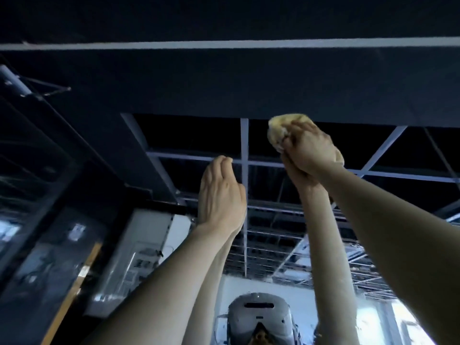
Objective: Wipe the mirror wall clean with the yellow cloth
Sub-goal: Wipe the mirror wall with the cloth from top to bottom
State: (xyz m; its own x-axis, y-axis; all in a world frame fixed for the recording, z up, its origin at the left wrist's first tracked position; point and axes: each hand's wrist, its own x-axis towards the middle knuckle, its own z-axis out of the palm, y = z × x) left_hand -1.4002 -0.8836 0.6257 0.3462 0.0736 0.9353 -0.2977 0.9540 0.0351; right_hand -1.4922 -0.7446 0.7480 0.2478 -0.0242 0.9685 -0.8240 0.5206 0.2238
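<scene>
Yellow cloth (278,128) is bunched up in the right hand (308,148), fingers curled round it, pressed on the mirror (189,140) right at its top edge. Left hand (221,197), off to that hand's left and a bit lower, lies flat on the glass, holding nothing. Looks mid-wipe to me: top strip in progress, everything below the hands probably not done, though it's too dim to spot smudges.

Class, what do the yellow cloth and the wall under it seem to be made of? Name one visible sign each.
Yellow cloth: soft, fuzzy fabric, perhaps microfibre; it bunches under the right hand. Mirror wall: glossy mirrored glass, probably; it gives clear reflections.
</scene>
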